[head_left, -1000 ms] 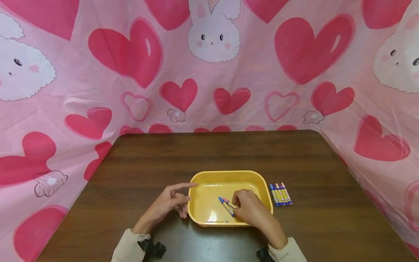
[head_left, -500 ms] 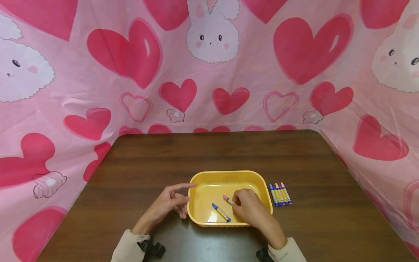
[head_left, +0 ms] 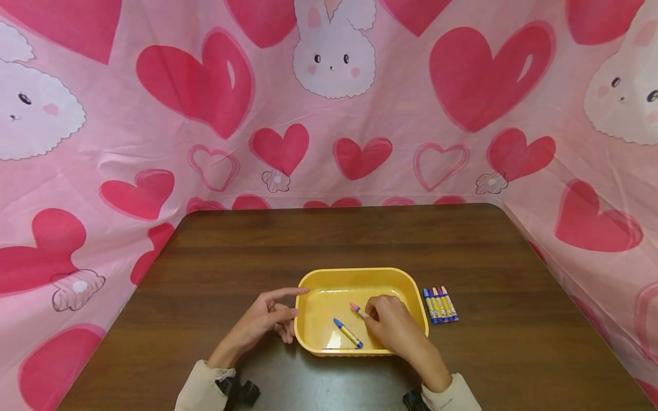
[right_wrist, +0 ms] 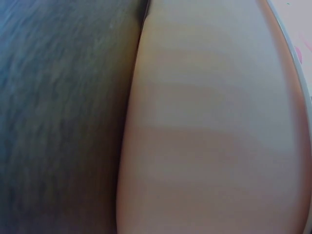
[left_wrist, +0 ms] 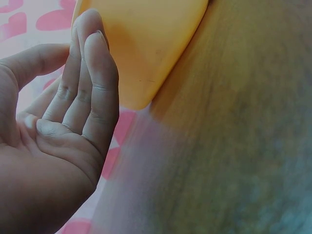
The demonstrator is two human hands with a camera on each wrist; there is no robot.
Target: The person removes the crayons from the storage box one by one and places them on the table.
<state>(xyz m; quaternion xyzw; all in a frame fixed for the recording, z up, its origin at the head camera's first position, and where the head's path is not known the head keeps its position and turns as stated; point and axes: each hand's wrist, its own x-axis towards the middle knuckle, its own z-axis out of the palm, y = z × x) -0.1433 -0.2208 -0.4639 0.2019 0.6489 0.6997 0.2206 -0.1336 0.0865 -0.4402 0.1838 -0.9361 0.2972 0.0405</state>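
A pink crayon [head_left: 357, 309] in the yellow tray [head_left: 354, 270] is pinched by the fingertips of my right hand [head_left: 394, 328], which cover its near end. To its lower left, a blue crayon [head_left: 348, 333] lies slanted on the tray floor. My left hand [head_left: 262, 315] stays at the tray's left side, index finger reaching to the rim and thumb right at the wall. In the left wrist view, the fingers of that hand [left_wrist: 80, 105] are mostly extended beside the tray wall [left_wrist: 151, 53]. The right wrist view holds only the blurred tray side [right_wrist: 214, 117], without the hand.
Just right of the tray, several crayons [head_left: 440, 305] lie side by side in a neat row on the dark wooden table [head_left: 329, 237]. A pink cloth [head_left: 319, 114] with hearts and rabbits hangs behind and along both sides of the table.
The blue crayon has shifted toward the tray's lower left, away from the pink one. The pink crayon's tip has moved slightly up. My left hand has kept its place.
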